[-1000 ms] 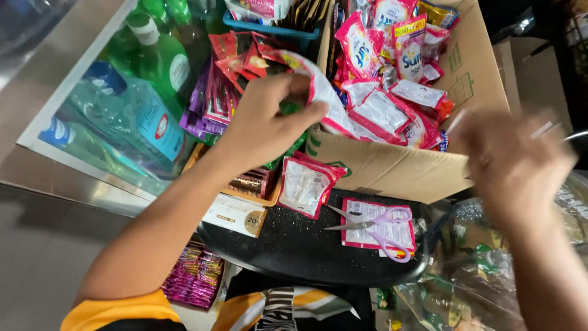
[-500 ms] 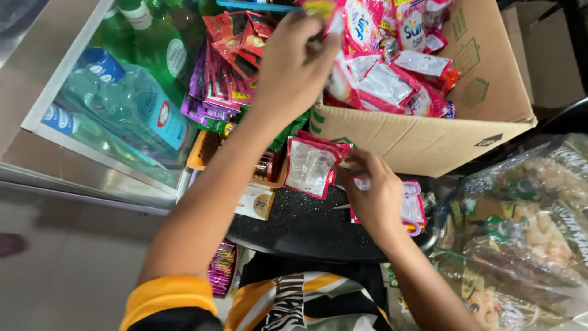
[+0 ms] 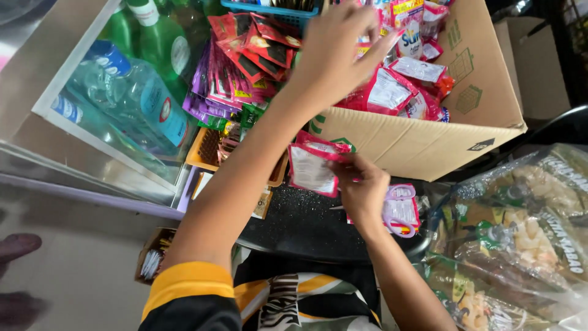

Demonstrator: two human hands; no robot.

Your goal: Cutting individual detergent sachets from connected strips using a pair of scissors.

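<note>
My left hand [image 3: 335, 52] reaches into an open cardboard box [image 3: 416, 144] full of pink and white sachets [image 3: 392, 89]. Its fingers lie over the sachets, and whether they grip one is hidden. Lower down, my right hand [image 3: 362, 187] pinches the top corner of a single pink sachet [image 3: 311, 168], holding it just above a black surface [image 3: 300, 224]. Pink-handled scissors [image 3: 401, 214] lie on another pink sachet right beside that hand.
Red, purple and green sachet strips [image 3: 239, 67] hang left of the box over an orange basket [image 3: 205, 150]. Blue and green bottles [image 3: 131, 92] stand behind glass at the left. Clear bags of snacks [image 3: 520, 239] are piled at the right.
My right hand came down from the right and took hold of the single pink sachet on the black surface. My left hand reached further up into the box.
</note>
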